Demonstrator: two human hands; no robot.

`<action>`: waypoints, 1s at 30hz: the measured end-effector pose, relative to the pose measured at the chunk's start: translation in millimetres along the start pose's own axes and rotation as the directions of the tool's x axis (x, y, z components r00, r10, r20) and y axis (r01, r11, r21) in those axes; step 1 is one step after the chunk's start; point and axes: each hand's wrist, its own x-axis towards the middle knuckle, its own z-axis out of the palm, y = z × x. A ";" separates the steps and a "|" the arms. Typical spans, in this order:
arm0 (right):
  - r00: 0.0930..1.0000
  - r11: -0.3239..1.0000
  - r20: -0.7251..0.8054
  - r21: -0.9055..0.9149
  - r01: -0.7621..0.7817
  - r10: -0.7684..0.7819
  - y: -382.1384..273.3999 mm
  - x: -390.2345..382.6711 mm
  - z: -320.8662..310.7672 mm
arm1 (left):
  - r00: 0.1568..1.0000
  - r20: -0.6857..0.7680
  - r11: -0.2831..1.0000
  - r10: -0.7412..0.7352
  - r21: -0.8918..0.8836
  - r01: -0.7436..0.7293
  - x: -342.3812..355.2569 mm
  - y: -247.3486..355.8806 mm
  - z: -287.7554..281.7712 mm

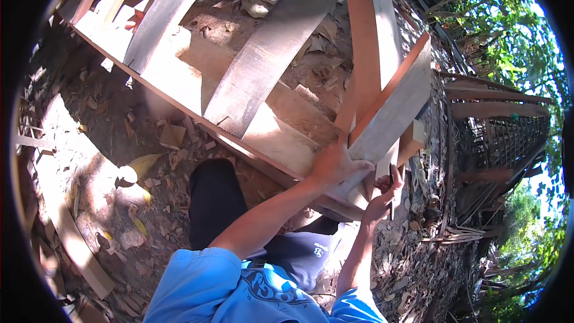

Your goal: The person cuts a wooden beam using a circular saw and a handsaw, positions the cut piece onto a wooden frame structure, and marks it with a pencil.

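In the head view, the left hand (335, 167) is gripping a grey plank (399, 104) near its lower end, with the thumb lying across the broad face and the fingers reaching along the left edge. The plank is slanting up and to the right from that hand, so most of its length is extending beyond the fingers. The right hand (381, 202) is holding a thin, narrow object (392, 210), which is sticking out past the fingers; I cannot tell what kind it is. This hand is sitting just to the right of the plank's lower end, below and to the right of the left hand; whether it is touching the plank, I cannot tell. Behind the grey plank, a reddish-brown board (366, 42) is rising beside a pale strip (385, 24) of wood. Left of these, a wide dark rib (266, 54) is meeting a long pale board (281, 143), which is running down toward the hands. At far left, a curved timber (81, 245) is lying on the littered ground (128, 245).
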 end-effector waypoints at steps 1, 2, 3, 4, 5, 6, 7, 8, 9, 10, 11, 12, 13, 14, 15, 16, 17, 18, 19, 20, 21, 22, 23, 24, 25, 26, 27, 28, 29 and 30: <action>0.999 0.999 -0.009 -0.024 -0.031 0.031 -0.1 1.9 -5.3 | 1.000 -0.005 1.000 -0.022 -0.005 0.022 -0.1 1.1 -0.4; 1.000 1.000 -0.023 0.001 0.009 -0.009 0.8 4.2 -8.7 | 1.000 0.019 1.000 -0.013 0.017 0.013 -0.7 2.5 -0.6; 0.999 0.998 -0.020 0.043 0.034 -0.033 2.2 6.0 -13.8 | 1.000 -0.006 1.000 0.012 0.002 -0.012 -1.1 3.8 -0.7; 0.999 0.997 -0.033 0.075 0.032 -0.030 4.5 7.4 -16.9 | 0.999 -0.025 1.000 0.027 -0.007 -0.027 -1.2 5.2 -0.6; 0.999 0.995 -0.032 0.093 0.038 -0.035 7.5 8.5 -20.9 | 0.999 -0.020 0.999 0.043 0.012 -0.043 -1.3 6.2 0.0; 0.998 0.983 -0.055 0.184 0.009 0.002 11.2 8.4 -23.5 | 1.000 0.017 0.999 -0.025 0.020 0.025 -1.0 7.0 0.5; 1.000 0.944 -0.030 0.328 0.011 -0.001 15.0 8.5 -26.0 | 0.994 0.055 0.995 -0.093 0.035 0.092 -0.9 7.4 1.7; 1.000 0.940 -0.024 0.339 0.025 -0.018 19.4 7.2 -28.5 | 0.994 0.073 0.995 -0.086 0.066 0.082 0.1 7.7 3.0; 1.000 0.934 -0.008 0.357 0.030 -0.029 23.1 6.4 -30.0 | 0.991 0.053 0.990 -0.124 0.077 0.119 1.1 7.7 4.4; 0.999 0.934 0.019 0.356 -0.040 0.035 27.4 4.3 -32.0 | 0.989 0.021 0.986 -0.148 0.082 0.145 1.1 7.5 6.9; 0.999 0.909 0.038 0.415 -0.042 0.028 30.8 2.7 -33.2 | 0.987 0.057 0.982 -0.148 0.129 0.140 1.5 7.1 9.0; 0.998 0.910 0.035 0.409 -0.068 0.059 34.3 0.5 -34.8 | 0.996 0.008 0.993 -0.086 0.077 0.085 1.5 6.4 11.1; 0.993 0.894 0.068 0.433 -0.116 0.096 37.0 -1.6 -36.1 | 0.999 -0.041 0.999 -0.026 0.024 0.027 1.5 5.6 13.1; 0.986 0.882 0.075 0.442 -0.164 0.146 39.5 -3.3 -36.8 | 1.000 -0.013 0.998 -0.021 0.059 0.022 1.9 4.6 14.7; 0.981 0.853 0.120 0.485 -0.192 0.153 41.8 -5.4 -38.2 | 1.000 -0.021 1.000 0.005 -0.020 -0.005 2.0 3.4 16.0; 0.987 0.851 0.102 0.500 -0.159 0.125 43.3 -6.6 -37.6 | 0.999 -0.038 0.996 0.001 -0.085 -0.004 2.5 2.1 17.3; 0.987 0.843 0.115 0.515 -0.157 0.113 45.3 -8.1 -38.9 | 1.000 -0.007 0.997 0.028 -0.070 -0.028 2.9 0.4 18.3; 0.982 0.838 0.116 0.512 -0.189 0.150 46.5 -9.1 -37.5 | 0.996 -0.023 0.991 0.086 -0.100 -0.088 3.1 -1.5 18.4; 0.976 0.826 0.120 0.521 -0.217 0.181 48.4 -10.1 -38.4 | 0.984 -0.056 0.974 0.171 -0.141 -0.177 3.4 -3.4 18.7; 0.968 0.761 0.095 0.602 -0.243 0.234 49.7 -11.1 -37.0 | 0.990 -0.040 0.979 0.133 -0.148 -0.137 3.6 -5.4 18.5; 0.951 0.728 0.145 0.614 -0.304 0.275 51.4 -12.0 -37.5 | 0.995 -0.020 0.988 0.099 -0.119 -0.101 4.0 -7.1 18.2; 0.955 0.752 0.138 0.591 -0.292 0.263 53.1 -12.9 -37.0 | 0.988 -0.054 0.982 0.142 -0.119 -0.148 4.7 -8.3 18.3; 0.956 0.772 0.150 0.565 -0.292 0.253 54.7 -13.3 -37.5 | 0.977 -0.089 0.971 0.194 -0.124 -0.204 5.0 -8.9 17.8; 0.953 0.764 0.158 0.571 -0.300 0.257 56.2 -13.6 -38.2 | 0.979 -0.096 0.976 0.180 -0.105 -0.190 4.7 -8.5 17.2; 0.952 0.756 0.173 0.579 -0.305 0.252 57.7 -13.4 -39.1 | 0.985 -0.088 0.987 0.151 -0.047 -0.155 4.6 -7.4 16.5; 0.951 0.750 0.189 0.586 -0.309 0.244 58.9 -12.9 -40.5 | 0.990 -0.095 0.994 0.105 0.026 -0.103 4.1 -5.5 16.0; 0.950 0.743 0.195 0.592 -0.312 0.244 60.0 -12.3 -42.1 | 0.988 -0.090 0.993 0.122 0.020 -0.121 3.3 -3.5 15.6; 0.963 0.749 0.182 0.605 -0.271 0.201 61.0 -11.2 -43.8 | 0.994 -0.092 0.996 0.065 0.066 -0.059 2.4 -1.4 15.6; 0.975 0.756 0.164 0.616 -0.220 0.150 61.9 -10.4 -45.6 | 0.994 -0.112 0.994 0.009 0.108 0.003 1.2 0.4 15.7; 0.970 0.752 0.175 0.613 -0.241 0.168 62.8 -9.3 -47.0 | 0.995 -0.100 0.993 0.007 0.116 0.004 0.0 1.3 16.3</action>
